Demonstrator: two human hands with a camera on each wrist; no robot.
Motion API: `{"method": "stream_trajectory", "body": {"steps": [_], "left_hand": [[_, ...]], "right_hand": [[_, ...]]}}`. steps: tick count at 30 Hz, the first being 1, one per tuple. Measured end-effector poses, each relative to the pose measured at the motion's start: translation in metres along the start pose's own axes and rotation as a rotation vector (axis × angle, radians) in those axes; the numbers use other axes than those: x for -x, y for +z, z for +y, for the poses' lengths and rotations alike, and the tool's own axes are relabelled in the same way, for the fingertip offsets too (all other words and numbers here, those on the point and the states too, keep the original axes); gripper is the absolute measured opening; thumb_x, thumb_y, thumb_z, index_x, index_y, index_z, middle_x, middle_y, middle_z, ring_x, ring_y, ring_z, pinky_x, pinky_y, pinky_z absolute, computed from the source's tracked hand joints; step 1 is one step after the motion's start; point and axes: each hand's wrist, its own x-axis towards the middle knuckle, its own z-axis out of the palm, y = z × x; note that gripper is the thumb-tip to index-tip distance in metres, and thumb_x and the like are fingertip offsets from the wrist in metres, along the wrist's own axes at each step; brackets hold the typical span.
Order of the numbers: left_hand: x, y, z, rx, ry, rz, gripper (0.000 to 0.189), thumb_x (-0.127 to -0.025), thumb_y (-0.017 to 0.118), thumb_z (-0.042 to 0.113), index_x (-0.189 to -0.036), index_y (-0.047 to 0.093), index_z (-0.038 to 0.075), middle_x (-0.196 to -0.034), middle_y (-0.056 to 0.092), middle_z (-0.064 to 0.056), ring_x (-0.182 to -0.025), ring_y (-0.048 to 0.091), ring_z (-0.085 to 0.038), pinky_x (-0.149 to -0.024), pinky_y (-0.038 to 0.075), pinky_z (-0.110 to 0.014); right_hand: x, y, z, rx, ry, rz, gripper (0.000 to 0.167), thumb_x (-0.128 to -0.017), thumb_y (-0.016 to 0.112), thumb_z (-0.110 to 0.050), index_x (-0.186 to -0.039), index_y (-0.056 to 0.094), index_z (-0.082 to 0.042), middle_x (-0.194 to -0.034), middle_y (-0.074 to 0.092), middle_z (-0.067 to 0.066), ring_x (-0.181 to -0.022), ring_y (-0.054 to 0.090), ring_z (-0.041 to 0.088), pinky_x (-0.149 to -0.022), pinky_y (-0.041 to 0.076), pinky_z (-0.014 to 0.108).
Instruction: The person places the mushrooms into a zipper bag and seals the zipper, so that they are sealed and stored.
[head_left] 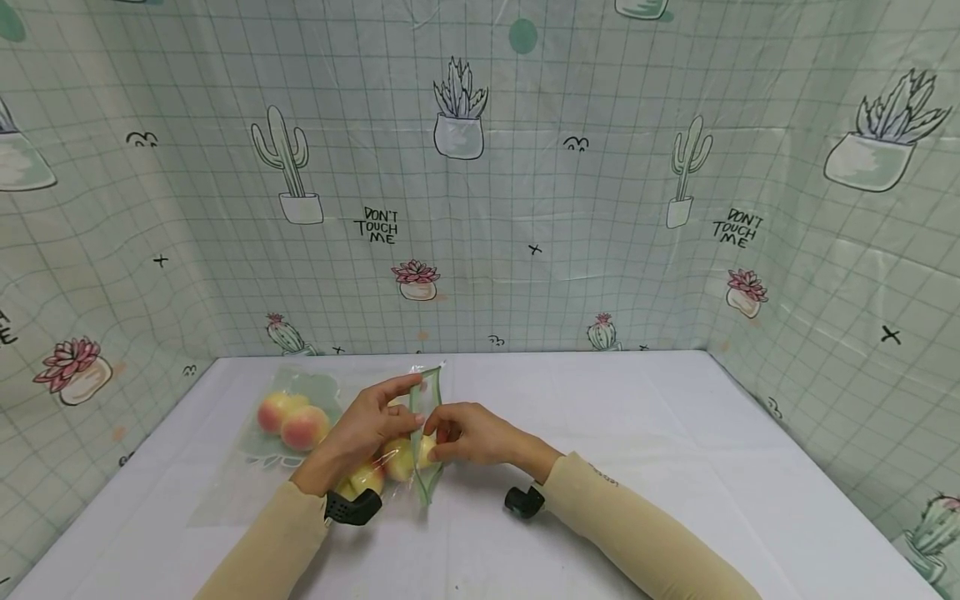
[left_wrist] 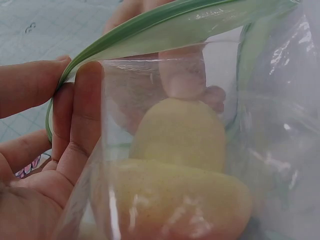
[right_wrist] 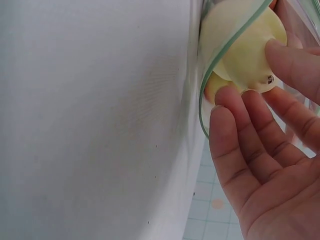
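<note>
A clear zip bag with a green-edged mouth lies across the left half of the table, its opening facing right. My left hand pinches the green rim between thumb and fingers, so the mouth stands apart. At that mouth, my right hand holds a pale yellow pear, thumb on one side and fingertips beneath. Other yellow fruit shows through the plastic close to the held pear. Two red-and-yellow peaches lie farther left, seen with the bag's clear film around them.
A white cloth covers the table. Behind and beside it hangs a curtain printed with a grid and cacti. Black wrist cameras sit on both wrists, low over the table.
</note>
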Motion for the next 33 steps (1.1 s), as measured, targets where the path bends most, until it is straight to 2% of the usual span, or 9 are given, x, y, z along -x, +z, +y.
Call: {"method": "stream_trajectory", "body": {"steps": [5,17,24,33], "left_hand": [[0.0001,0.0002,0.0001,0.006,0.002,0.004,0.068,-0.087,0.065,0.000,-0.148,0.035,0.006,-0.140,0.038,-0.020,-0.069,0.053,-0.014,-0.063,0.049,-0.022],[-0.0004,-0.0003,-0.0008,0.010,0.004,-0.002,0.069,-0.087,0.065,0.000,-0.148,0.034,0.006,-0.145,0.034,-0.016,-0.070,0.054,-0.013,-0.065,0.049,-0.023],[0.0002,-0.0005,-0.0009,0.008,0.009,0.001,0.069,-0.087,0.066,0.001,-0.148,0.034,0.006,-0.147,0.032,-0.013,-0.071,0.056,-0.011,-0.068,0.050,-0.023],[0.0002,-0.0005,-0.0014,0.042,0.015,-0.015,0.069,-0.087,0.065,-0.001,-0.148,0.033,0.005,-0.142,0.035,-0.023,-0.071,0.058,-0.010,-0.069,0.052,-0.025]], "right_hand": [[-0.0005,0.0010,-0.0001,-0.014,0.011,0.003,0.022,-0.082,0.075,-0.016,-0.101,0.064,-0.015,-0.072,0.060,-0.007,-0.066,0.054,0.005,-0.062,0.045,0.020],[-0.0003,0.0039,-0.0019,-0.011,0.047,0.016,0.023,-0.082,0.076,-0.016,-0.101,0.063,-0.015,-0.072,0.061,-0.007,-0.065,0.054,0.005,-0.061,0.044,0.020],[-0.0010,0.0053,-0.0034,-0.013,0.079,0.034,0.023,-0.081,0.076,-0.016,-0.096,0.060,-0.015,-0.072,0.062,-0.007,-0.065,0.055,0.006,-0.061,0.044,0.021],[-0.0020,0.0056,-0.0027,-0.025,0.091,0.043,0.023,-0.079,0.076,-0.010,-0.093,0.057,-0.015,-0.073,0.062,-0.006,-0.066,0.056,0.006,-0.061,0.045,0.021]]}}
